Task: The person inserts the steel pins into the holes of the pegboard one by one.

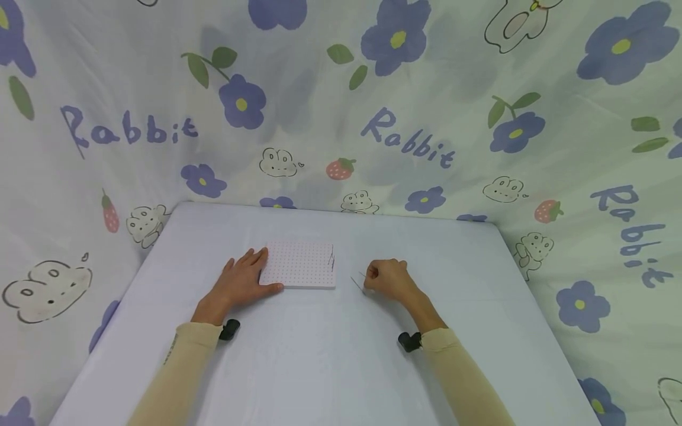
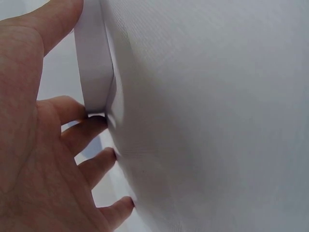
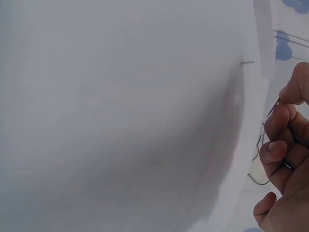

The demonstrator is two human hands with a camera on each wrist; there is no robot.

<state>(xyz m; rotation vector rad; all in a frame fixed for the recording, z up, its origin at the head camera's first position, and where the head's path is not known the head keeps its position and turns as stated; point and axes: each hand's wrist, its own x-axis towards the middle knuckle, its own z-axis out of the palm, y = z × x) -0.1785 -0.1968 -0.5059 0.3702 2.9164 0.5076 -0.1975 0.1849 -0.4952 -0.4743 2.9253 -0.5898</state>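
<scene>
A white pegboard [image 1: 298, 266] dotted with rows of small holes lies on the table. My left hand [image 1: 242, 278] rests at its left side with fingers spread, the thumb along the near edge and the other fingers by the left edge. In the left wrist view the board's thick side [image 2: 95, 63] shows between thumb and fingers. Several thin dark pins [image 3: 292, 38] stand up along the board's right edge. Right of the board, my right hand [image 1: 389, 279] pinches a thin metal pin [image 3: 273, 107] between thumb and forefinger. Another thin pin [image 1: 357, 284] lies beside that hand.
The white table [image 1: 319, 367] spreads around the board. Behind it and at both sides hangs a cloth [image 1: 309, 118] printed with blue flowers, rabbits and lettering. Each wrist wears a small black camera [image 1: 409, 341].
</scene>
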